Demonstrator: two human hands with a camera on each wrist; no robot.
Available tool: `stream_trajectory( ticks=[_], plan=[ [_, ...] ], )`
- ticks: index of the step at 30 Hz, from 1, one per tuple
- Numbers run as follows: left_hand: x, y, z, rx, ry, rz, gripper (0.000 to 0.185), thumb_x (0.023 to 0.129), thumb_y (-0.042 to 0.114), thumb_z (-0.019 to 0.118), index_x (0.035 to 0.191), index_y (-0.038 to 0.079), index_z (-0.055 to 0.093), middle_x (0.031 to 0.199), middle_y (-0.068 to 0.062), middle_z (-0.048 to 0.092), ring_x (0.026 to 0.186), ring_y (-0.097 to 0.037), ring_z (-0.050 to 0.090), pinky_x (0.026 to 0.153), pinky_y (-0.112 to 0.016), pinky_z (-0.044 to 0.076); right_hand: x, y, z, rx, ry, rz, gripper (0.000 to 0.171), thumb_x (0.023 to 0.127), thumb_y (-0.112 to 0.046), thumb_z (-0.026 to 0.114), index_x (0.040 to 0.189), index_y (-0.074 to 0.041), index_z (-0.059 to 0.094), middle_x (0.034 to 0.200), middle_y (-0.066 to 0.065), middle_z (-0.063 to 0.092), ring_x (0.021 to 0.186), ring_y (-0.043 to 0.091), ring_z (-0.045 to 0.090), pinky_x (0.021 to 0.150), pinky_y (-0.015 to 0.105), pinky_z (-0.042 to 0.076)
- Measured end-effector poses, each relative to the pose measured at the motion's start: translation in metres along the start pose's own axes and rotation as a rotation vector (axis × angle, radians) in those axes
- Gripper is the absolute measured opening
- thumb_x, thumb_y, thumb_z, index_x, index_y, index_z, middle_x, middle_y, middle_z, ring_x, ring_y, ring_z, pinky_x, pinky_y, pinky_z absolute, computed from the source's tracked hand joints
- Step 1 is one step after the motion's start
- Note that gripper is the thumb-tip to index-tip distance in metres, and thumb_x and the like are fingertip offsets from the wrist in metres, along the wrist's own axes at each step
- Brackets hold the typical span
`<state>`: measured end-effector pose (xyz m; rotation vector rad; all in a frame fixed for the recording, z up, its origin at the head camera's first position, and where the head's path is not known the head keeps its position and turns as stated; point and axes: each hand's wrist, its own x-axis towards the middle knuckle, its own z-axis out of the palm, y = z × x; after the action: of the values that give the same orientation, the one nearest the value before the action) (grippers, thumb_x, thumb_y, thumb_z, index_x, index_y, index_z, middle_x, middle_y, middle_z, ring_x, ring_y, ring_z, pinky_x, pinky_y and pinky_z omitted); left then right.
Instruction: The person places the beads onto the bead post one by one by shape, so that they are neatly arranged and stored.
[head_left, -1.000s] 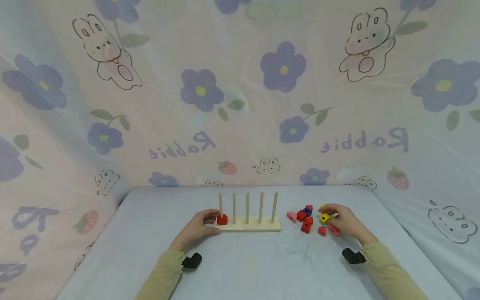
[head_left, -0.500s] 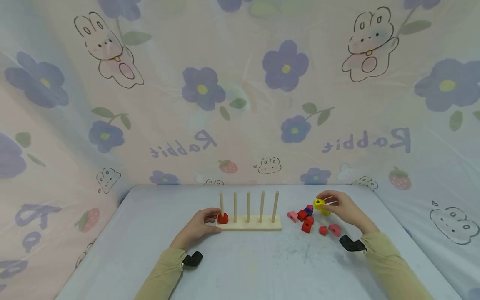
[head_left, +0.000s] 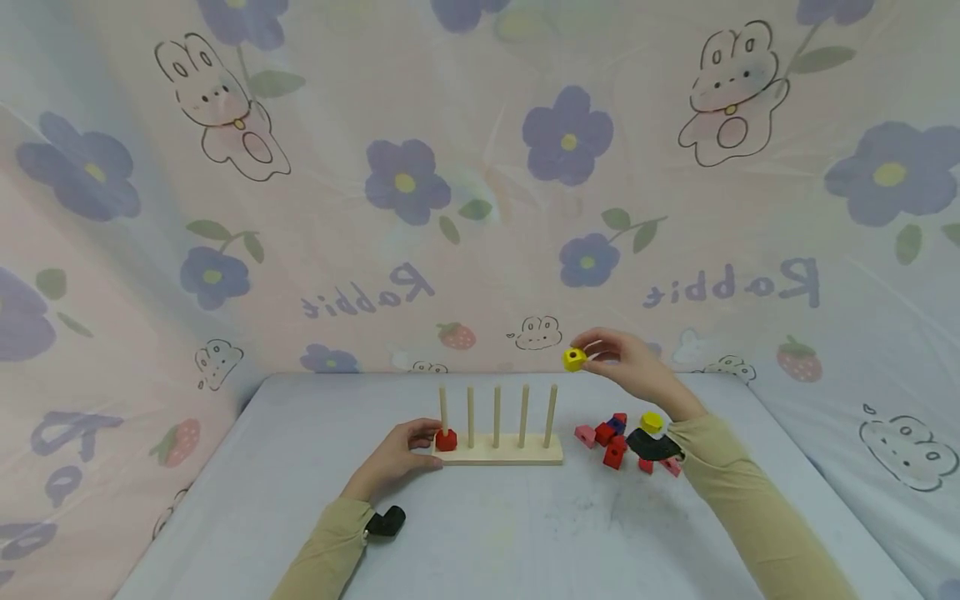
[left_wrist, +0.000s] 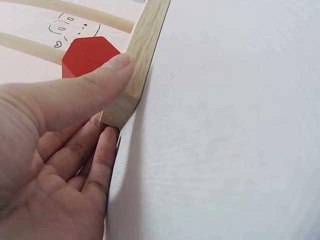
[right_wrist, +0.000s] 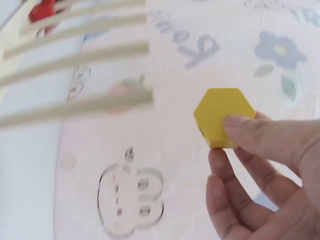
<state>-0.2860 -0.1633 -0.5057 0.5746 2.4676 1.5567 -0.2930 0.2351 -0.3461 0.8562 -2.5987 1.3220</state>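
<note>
My right hand (head_left: 628, 367) is raised above the table, right of the pegs, and pinches a yellow hexagonal bead (head_left: 574, 359) between thumb and fingers. In the right wrist view the thumb lies across a flat face of the yellow bead (right_wrist: 222, 112). My left hand (head_left: 397, 457) grips the left end of a wooden peg stand (head_left: 498, 454) with several upright pegs. The left wrist view shows the thumb against the front edge of the stand (left_wrist: 145, 50) and the fingers at its end and behind it. A red hexagonal bead (head_left: 446, 440) sits low on the leftmost peg.
Right of the stand lies a loose group of beads: red ones (head_left: 615, 452), a pink one (head_left: 585, 436) and a dark blue one (head_left: 617, 423). Another yellow bead (head_left: 651, 422) lies near the right wrist's black camera (head_left: 654, 445), which partly covers a few beads. A patterned cloth (head_left: 480, 250) hangs behind the table.
My right hand has taken the yellow bead from the group, lifted it and carried it left towards the rightmost peg. The left hand and the stand stay in place.
</note>
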Motion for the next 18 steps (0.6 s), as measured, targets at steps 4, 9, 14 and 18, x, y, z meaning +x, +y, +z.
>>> stream_trajectory(
  ticks=[4, 9, 14, 18],
  plan=[
    [0.001, 0.000, 0.001, 0.003, 0.006, 0.013, 0.065, 0.074, 0.008, 0.082, 0.130, -0.001, 0.053, 0.123, -0.013, 0.058, 0.107, -0.026, 0.057, 0.097, -0.041, 0.046, 0.018, -0.025, 0.024, 0.100, -0.003, -0.072, 0.029, 0.090, -0.004, 0.065, 0.119, -0.002, 0.062, 0.115, 0.012, 0.062, 0.101, 0.027, 0.061, 0.086, 0.026, 0.052],
    [0.002, -0.001, 0.001, 0.000, 0.007, 0.009, 0.064, 0.074, 0.007, 0.082, 0.131, 0.000, 0.053, 0.123, -0.013, 0.058, 0.107, -0.026, 0.057, 0.098, -0.042, 0.045, 0.037, -0.046, 0.062, 0.183, 0.006, -0.130, 0.030, 0.089, -0.002, 0.066, 0.119, -0.001, 0.062, 0.115, 0.012, 0.063, 0.098, 0.026, 0.062, 0.086, 0.032, 0.053],
    [0.002, 0.000, 0.000, 0.012, 0.000, -0.005, 0.063, 0.075, 0.009, 0.082, 0.131, 0.001, 0.053, 0.123, -0.011, 0.058, 0.108, -0.025, 0.056, 0.098, -0.042, 0.045, 0.053, -0.062, 0.098, 0.224, 0.046, -0.160, 0.029, 0.088, 0.002, 0.066, 0.116, -0.002, 0.063, 0.112, 0.009, 0.063, 0.099, 0.023, 0.062, 0.086, 0.033, 0.054],
    [0.001, 0.002, 0.000, 0.016, -0.001, -0.011, 0.064, 0.075, 0.010, 0.082, 0.131, 0.001, 0.053, 0.123, -0.011, 0.058, 0.108, -0.025, 0.056, 0.097, -0.042, 0.046, 0.061, -0.070, 0.120, 0.244, 0.075, -0.170, 0.027, 0.088, 0.002, 0.066, 0.114, -0.002, 0.062, 0.111, 0.008, 0.063, 0.100, 0.021, 0.061, 0.086, 0.030, 0.054]
  ],
)
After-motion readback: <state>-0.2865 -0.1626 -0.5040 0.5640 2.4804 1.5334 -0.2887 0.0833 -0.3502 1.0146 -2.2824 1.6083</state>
